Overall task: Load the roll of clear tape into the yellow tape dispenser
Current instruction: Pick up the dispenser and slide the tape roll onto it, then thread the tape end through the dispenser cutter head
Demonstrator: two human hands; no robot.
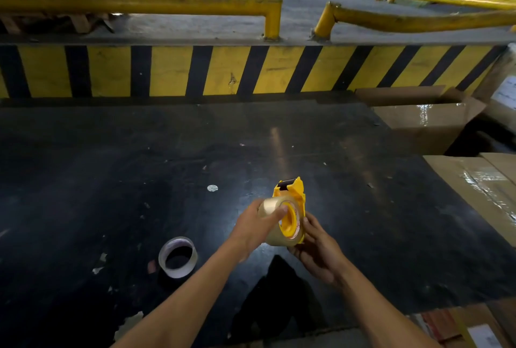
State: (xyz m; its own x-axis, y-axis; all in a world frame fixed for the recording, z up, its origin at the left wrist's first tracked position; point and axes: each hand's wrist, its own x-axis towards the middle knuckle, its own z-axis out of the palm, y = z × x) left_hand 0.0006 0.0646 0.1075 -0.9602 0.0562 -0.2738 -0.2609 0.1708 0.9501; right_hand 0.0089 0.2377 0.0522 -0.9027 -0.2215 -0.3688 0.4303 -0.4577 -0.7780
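Note:
The yellow tape dispenser (293,190) is held above the black table (111,180), blade end pointing away from me. A roll of clear tape (275,208) sits over its yellow hub, whose ring shows through the roll's core. My left hand (254,226) grips the roll from the left, thumb on its face. My right hand (318,250) cups the dispenser from below and from the right. How far the roll is seated on the hub is hidden by my fingers.
A nearly used-up tape roll (178,257) lies flat on the table to the left of my hands. Taped cardboard boxes (430,121) stand along the right edge. A yellow-and-black striped ledge (223,71) with yellow rails bounds the far side.

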